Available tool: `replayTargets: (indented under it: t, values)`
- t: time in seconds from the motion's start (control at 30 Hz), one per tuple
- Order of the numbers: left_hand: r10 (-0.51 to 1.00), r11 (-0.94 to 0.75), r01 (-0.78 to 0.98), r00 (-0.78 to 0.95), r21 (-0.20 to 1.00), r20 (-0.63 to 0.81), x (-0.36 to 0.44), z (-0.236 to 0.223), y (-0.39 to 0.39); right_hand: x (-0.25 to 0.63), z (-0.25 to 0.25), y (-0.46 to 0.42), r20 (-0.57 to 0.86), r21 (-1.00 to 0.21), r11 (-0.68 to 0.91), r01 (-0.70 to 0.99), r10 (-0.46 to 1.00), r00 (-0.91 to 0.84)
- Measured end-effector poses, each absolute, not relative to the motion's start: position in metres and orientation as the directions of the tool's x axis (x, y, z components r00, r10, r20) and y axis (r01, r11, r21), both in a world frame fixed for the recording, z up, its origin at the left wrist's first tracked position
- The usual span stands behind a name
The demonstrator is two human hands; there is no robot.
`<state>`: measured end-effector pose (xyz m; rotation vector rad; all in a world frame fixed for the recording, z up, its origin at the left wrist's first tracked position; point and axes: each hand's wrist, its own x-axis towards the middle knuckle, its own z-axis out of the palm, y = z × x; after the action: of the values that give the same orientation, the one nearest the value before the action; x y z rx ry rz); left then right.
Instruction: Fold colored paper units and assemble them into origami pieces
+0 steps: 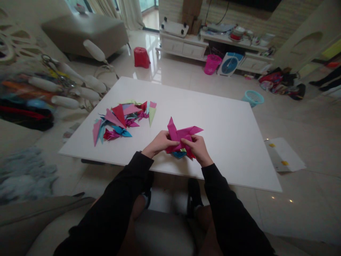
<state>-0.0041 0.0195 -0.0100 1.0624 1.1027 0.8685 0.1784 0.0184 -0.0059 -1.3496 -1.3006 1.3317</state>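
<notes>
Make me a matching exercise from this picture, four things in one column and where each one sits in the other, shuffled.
Things:
1. magenta folded paper
2. pile of folded paper pieces
3. red stool
4. light blue basket

Places:
A. on the floor past the table's right far corner
B. held in both hands
C. on the table's left part
D. on the floor beyond the table's far edge, near the grey sofa

Pairs: 1-B, 2-C, 3-D, 4-A

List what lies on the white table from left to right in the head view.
Pile of folded paper pieces → left hand → magenta folded paper held by both hands → right hand, all on the white table.
</notes>
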Motion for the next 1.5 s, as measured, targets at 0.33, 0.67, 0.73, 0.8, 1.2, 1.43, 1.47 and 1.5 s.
replayTargets:
  t: [0.33,0.67,0.73,0.8,1.2,1.43,1.47,1.5]
  values:
    - [0.945,0.264,0.000,0.199,0.965,-0.258,-0.0062,-0.0117,0.0212,0.1769,-0.0046,0.0176,-0.130,-0.986,-0.116,0.120,0.985,-0.111]
    - [0.947,0.180,0.046,0.263,0.983,-0.186,-0.0066,-0.0154,0.0228,0.1800,-0.0055,0.0172,-0.196,-0.980,-0.192,0.043,0.972,-0.126]
    - [0.946,0.176,0.051,0.267,0.983,-0.183,-0.0066,-0.0141,0.0224,0.1804,-0.0066,0.0170,-0.211,-0.977,-0.211,0.013,0.967,-0.145]
    - [0.961,0.134,0.099,0.231,0.986,-0.154,-0.0055,-0.0127,0.0218,0.1802,-0.0070,0.0165,-0.166,-0.985,-0.159,0.066,0.979,-0.121]
    - [0.972,0.117,0.102,0.193,0.988,-0.135,-0.0050,-0.0087,0.0204,0.1805,-0.0039,0.0173,-0.130,-0.990,-0.123,0.075,0.987,-0.099]
    - [0.977,0.104,0.132,0.171,0.986,-0.126,-0.0027,-0.0090,0.0193,0.1821,-0.0068,0.0172,-0.075,-0.984,-0.058,0.171,0.992,-0.099]
    - [0.976,0.116,0.116,0.173,0.986,-0.135,-0.0020,-0.0093,0.0189,0.1824,-0.0070,0.0174,-0.075,-0.983,-0.057,0.174,0.992,-0.099]
    - [0.973,0.133,0.097,0.175,0.986,-0.148,-0.0014,-0.0097,0.0186,0.1828,-0.0072,0.0177,-0.085,-0.985,-0.068,0.160,0.991,-0.104]
